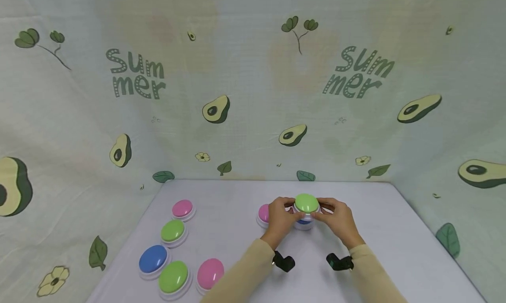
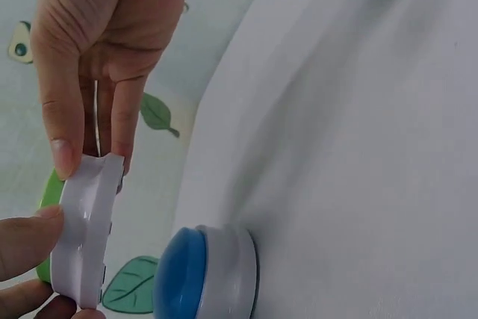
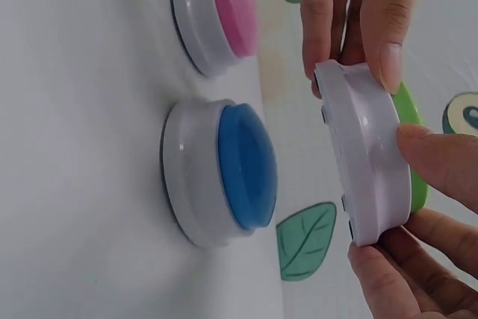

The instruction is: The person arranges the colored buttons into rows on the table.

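A green push button with a white base is held up between both hands, directly over a blue push button on the table. My left hand grips its left side, thumb on the front of the white rim and fingers around the edge. The right hand grips the opposite side the same way. In the wrist views a gap shows between the green button's underside and the blue dome. Just left of the blue button, a pink push button stands on the table, partly hidden by my left hand.
On the left of the white table stand a pink button, a green button, a blue button, another green button and a pink one near the left sleeve. A printed cloth hangs behind the table.
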A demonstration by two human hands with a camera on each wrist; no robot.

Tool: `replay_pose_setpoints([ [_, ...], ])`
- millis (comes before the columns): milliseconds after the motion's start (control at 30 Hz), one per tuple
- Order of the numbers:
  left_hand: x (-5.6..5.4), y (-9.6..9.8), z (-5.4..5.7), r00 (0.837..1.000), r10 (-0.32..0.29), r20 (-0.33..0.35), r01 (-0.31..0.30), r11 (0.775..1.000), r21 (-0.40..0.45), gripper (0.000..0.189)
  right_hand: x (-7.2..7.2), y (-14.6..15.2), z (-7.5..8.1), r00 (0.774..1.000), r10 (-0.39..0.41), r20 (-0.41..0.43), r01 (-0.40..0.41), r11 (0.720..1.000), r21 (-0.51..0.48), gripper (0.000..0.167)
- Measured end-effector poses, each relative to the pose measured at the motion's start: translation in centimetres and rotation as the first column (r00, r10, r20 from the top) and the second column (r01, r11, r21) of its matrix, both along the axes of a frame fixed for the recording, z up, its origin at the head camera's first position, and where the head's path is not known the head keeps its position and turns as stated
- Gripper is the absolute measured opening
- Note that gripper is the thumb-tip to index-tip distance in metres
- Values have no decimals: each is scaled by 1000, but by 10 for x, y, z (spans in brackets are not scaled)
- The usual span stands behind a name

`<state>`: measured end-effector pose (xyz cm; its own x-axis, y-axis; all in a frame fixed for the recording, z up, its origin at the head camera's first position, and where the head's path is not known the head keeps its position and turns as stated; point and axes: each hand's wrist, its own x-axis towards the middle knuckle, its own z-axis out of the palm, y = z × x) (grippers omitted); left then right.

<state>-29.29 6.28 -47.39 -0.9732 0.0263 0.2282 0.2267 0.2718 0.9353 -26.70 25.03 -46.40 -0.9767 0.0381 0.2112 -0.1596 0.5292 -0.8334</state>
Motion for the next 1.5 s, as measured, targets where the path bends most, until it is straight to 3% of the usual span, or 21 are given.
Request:
replay_pose_setpoints([
  [100, 1, 10, -2, 1000, -1, 16, 2, 1000, -19, 43, 2, 9, -3, 1000, -20, -2, 20, 1000, 5, 59],
  [567, 5, 51, -14, 989, -149, -22, 145, 982, -118, 45, 7, 46, -16, 992, -109, 69, 110, 994, -16, 65],
  [733, 10, 66, -19, 976, -216, 26, 217, 963, -162, 50, 7, 56, -20, 985, -128, 112, 127, 992, 22, 68],
  [967, 16, 79, -26, 957, -252, 146, 273, 950, -152, 55, 2, 65, -29, 976, -147, 161, 140, 989, 57, 69],
  [1500, 19, 82, -32, 934, -291, 209, 327, 930, -167, 60, -3, 67, -44, 975, -156, 157, 144, 986, 82, 67],
])
